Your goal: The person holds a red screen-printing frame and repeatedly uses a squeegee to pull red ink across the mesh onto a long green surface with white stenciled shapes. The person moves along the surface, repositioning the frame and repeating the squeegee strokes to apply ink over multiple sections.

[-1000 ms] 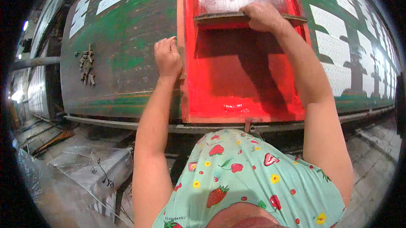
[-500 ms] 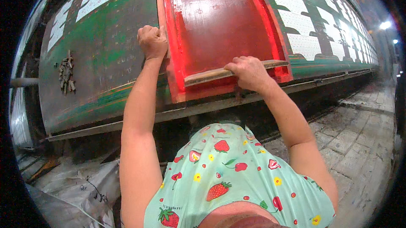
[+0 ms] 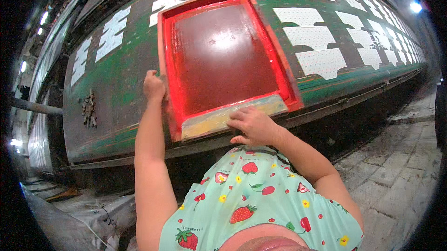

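A red-inked screen frame (image 3: pixel 223 60) lies tilted slightly askew on a long green-and-dark printing table (image 3: pixel 116 139). My left hand (image 3: pixel 155 84) has its fingers curled at the frame's left rail, gripping it. A squeegee (image 3: pixel 200 127) with a pale, paint-stained board lies along the near end of the screen. My right hand (image 3: pixel 251 125) is on that board, fingers loosely curved over it and thumb toward me. Wet red ink lines the screen's inner edges; its middle is darker and glossy.
White dotted fabric pieces (image 3: pixel 316 60) lie in rows around the frame. A heap of small dark pieces (image 3: pixel 89 111) sits at the table's left. A metal pipe (image 3: pixel 37 106) runs at far left. A plastic-covered object (image 3: pixel 84 218) is lower left, a paved floor (image 3: pixel 382 176) lower right.
My right hand has drawn the squeegee from the screen's far part to its near end and loosened its fingers. The view has swung, showing more of the table beyond the frame.
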Available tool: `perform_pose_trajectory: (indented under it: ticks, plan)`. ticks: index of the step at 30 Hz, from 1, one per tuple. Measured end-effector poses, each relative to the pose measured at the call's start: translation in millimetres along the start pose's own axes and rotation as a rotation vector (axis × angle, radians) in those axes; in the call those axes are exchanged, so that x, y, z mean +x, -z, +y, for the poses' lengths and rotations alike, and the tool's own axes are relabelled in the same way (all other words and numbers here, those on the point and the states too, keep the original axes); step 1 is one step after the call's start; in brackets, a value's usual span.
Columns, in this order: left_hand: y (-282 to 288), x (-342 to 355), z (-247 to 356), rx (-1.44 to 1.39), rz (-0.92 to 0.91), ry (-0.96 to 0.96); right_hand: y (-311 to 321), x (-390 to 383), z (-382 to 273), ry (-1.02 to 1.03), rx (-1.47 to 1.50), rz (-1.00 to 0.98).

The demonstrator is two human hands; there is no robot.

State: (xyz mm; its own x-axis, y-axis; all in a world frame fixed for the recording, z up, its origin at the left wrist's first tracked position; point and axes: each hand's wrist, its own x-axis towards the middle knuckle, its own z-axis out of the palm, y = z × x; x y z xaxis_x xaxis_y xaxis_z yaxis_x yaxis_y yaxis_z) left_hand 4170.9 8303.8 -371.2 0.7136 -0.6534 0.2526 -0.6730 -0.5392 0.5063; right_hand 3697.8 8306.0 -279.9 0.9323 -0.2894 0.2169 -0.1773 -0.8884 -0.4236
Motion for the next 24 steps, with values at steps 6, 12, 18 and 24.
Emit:
perform_pose_trajectory:
  ticks: [6, 12, 18, 24]
  plan:
    - [12.2, -3.3, 34.7, 0.29, -0.136, 0.176, 57.3, -75.6, 72.6, -0.182, 0.029, 0.278]
    - [-5.4, 4.3, 12.4, 0.277, 0.004, 0.287, 71.7, -104.1, 141.8, -0.5, -0.034, 0.484]
    - [-18.3, 7.0, -11.2, 0.14, 0.065, 0.339, 48.5, -84.9, 169.8, -0.645, -0.027, 0.455]
    - [-18.2, 13.1, -21.7, -0.008, -0.013, 0.531, 51.3, -57.6, 177.5, -0.795, -0.081, 0.357]
